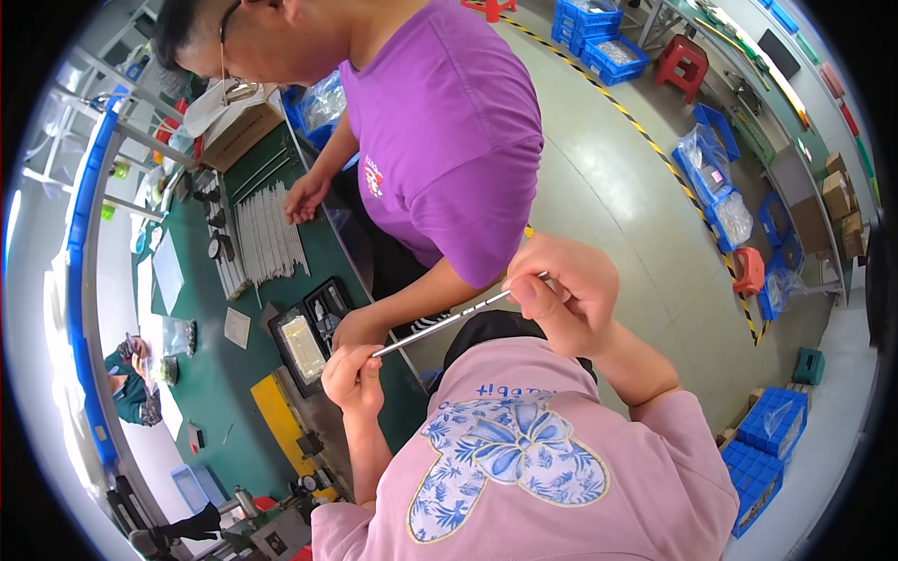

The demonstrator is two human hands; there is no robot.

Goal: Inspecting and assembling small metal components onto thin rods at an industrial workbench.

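I hold a thin silver metal rod [449,320] between both hands, in front of my pink shirt. My left hand [354,376] pinches its lower end between fingers and thumb. My right hand [564,292] grips the upper end, fingers curled around it. The rod hangs in the air beside the green workbench [215,374]. A co-worker in a purple shirt [449,131] leans over the bench right beside me, one hand [307,196] on a row of pale thin rods [267,234], the other hand [358,327] close to my left hand.
On the bench sit a black tray with small parts [313,337], a yellow fixture [276,411] and a cardboard box [243,131]. Blue bins [599,37] with bagged parts, red stools [681,61] and yellow-black floor tape [655,150] lie on the grey floor.
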